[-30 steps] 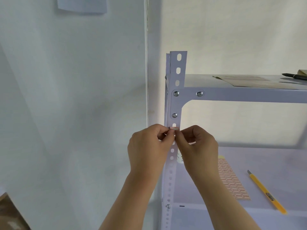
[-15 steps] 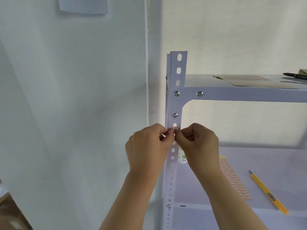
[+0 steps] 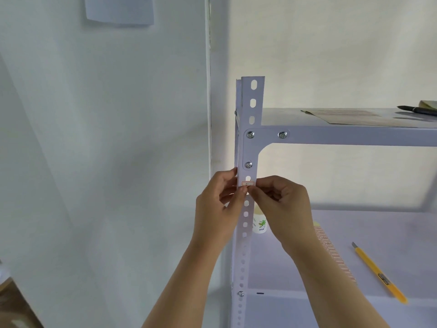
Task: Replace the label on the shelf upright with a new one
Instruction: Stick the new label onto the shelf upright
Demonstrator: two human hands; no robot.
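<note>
label: small red-bordered sticker (image 3: pixel 248 183) sits on the front face of the shelf upright (image 3: pixel 250 147), just under the lower bolt and a slot, long axis running across the post

our left hand (image 3: pixel 218 209): curled round the post's left edge, thumb tip touching the sticker's bottom edge, not really grasping anything we can see

our right hand (image 3: pixel 282 208): fingers bunched, thumb tip pressed at the lower right corner; can't tell if it's pinching a lifted corner

key relation: sticker lies right above both thumbs, the right slightly nearer a corner, so we'd guess peeling or rubbing goes upward and sideways along its length

further out: label sheet (image 3: pixel 331 253) and yellow utility knife (image 3: pixel 378 273) on the lower shelf, apart
</note>
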